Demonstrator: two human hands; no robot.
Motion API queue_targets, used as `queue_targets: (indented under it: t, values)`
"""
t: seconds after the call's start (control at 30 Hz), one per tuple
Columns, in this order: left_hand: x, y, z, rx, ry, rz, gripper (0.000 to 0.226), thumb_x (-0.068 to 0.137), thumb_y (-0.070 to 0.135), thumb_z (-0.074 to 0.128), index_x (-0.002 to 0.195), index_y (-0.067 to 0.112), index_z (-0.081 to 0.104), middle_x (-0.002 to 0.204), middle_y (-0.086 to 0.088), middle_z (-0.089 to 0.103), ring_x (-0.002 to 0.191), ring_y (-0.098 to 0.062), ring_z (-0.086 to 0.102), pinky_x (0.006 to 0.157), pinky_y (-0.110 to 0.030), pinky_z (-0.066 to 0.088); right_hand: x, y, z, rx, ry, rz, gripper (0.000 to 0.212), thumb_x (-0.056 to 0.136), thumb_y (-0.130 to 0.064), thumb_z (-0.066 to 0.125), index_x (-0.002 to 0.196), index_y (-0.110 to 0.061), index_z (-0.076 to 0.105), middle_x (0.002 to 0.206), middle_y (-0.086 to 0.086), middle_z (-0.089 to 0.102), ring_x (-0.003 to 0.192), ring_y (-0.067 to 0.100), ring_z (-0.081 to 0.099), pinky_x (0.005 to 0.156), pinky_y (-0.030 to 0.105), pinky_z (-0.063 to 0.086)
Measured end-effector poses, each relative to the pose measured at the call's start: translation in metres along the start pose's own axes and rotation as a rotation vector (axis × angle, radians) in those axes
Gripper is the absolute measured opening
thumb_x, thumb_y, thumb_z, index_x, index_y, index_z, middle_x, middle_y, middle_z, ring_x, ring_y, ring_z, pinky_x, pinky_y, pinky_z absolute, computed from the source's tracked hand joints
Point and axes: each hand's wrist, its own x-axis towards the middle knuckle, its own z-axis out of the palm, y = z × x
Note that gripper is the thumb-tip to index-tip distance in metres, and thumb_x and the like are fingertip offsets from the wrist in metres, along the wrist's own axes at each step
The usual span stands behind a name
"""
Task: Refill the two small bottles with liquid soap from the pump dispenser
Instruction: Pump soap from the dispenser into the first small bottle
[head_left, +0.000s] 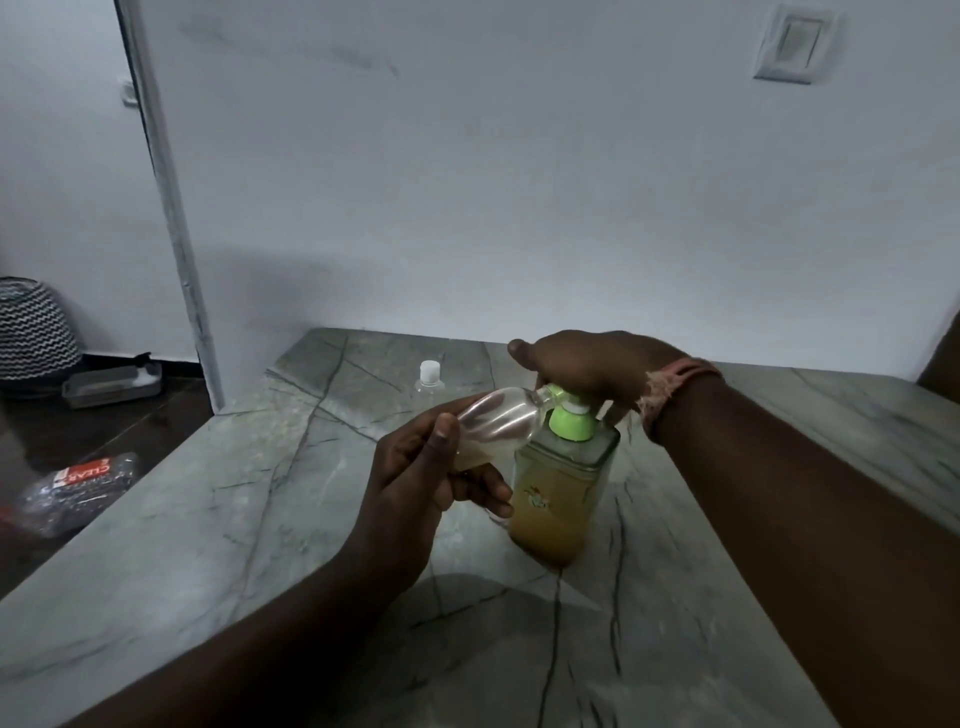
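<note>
A clear pump dispenser (563, 493) with a green pump top and amber soap stands on the grey marble counter (218, 519). My right hand (587, 369) lies over the pump head, palm down, fingers draped over it. My left hand (431, 478) grips a small clear bottle (498, 415), tilted on its side with its open neck at the green nozzle; a little pale liquid sits in its lower end. A second small clear bottle (430, 382) with a white cap stands upright behind, near the wall.
The counter meets a white wall at the back, with its left edge dropping to a dark floor. On that floor lie a crumpled plastic wrapper (72, 491), a grey tray (111, 387) and a zigzag-patterned basket (34, 332).
</note>
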Motion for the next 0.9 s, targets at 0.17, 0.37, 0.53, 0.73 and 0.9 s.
queue_targets:
  t: [0.17,0.37,0.53,0.73,0.9]
  values:
    - [0.001,0.0,0.0,0.014,-0.005,0.009,0.061,0.091,0.053,0.061,0.133,0.008,0.061,0.112,-0.032,0.068,0.069,-0.029,0.07,0.061,-0.043,0.06,0.003,0.004,0.006,0.051,0.03,-0.043,0.053,0.11,-0.035,0.02,0.148,-0.005,0.041,0.155,0.015,0.036,0.126,0.024,0.045,0.097,0.031,0.036]
    - [0.0,0.002,0.001,-0.009,0.002,-0.005,0.061,0.09,0.051,0.064,0.132,0.007,0.062,0.114,-0.031,0.069,0.07,-0.03,0.07,0.062,-0.042,0.059,0.006,-0.001,-0.003,0.008,-0.079,0.009,0.063,0.105,-0.054,0.024,0.144,-0.01,0.046,0.141,0.014,0.049,0.097,0.029,0.056,0.062,0.031,0.047]
    - [0.001,0.002,0.002,-0.022,0.027,-0.026,0.047,0.093,0.035,0.061,0.129,0.006,0.065,0.114,-0.03,0.069,0.07,-0.031,0.07,0.063,-0.044,0.06,0.011,0.009,0.007,0.075,0.003,-0.078,0.052,0.109,-0.036,0.025,0.132,-0.003,0.058,0.124,0.013,0.055,0.098,0.016,0.043,0.083,0.024,0.029]
    - [0.0,0.008,0.006,0.032,0.046,-0.034,0.041,0.09,0.029,0.058,0.125,0.011,0.069,0.114,-0.025,0.072,0.069,-0.029,0.07,0.062,-0.043,0.06,0.004,0.006,-0.002,0.164,-0.104,0.016,0.066,0.102,-0.06,0.028,0.131,-0.009,0.059,0.125,0.014,0.057,0.097,0.026,0.052,0.085,0.036,0.046]
    - [0.0,0.008,0.007,0.02,0.064,-0.05,0.045,0.089,0.029,0.058,0.128,0.006,0.066,0.118,-0.023,0.072,0.068,-0.03,0.07,0.061,-0.041,0.06,0.011,0.009,-0.012,0.252,0.035,0.038,0.06,0.104,-0.044,0.029,0.101,-0.005,0.075,0.096,0.014,0.07,0.075,0.026,0.06,0.071,0.031,0.056]
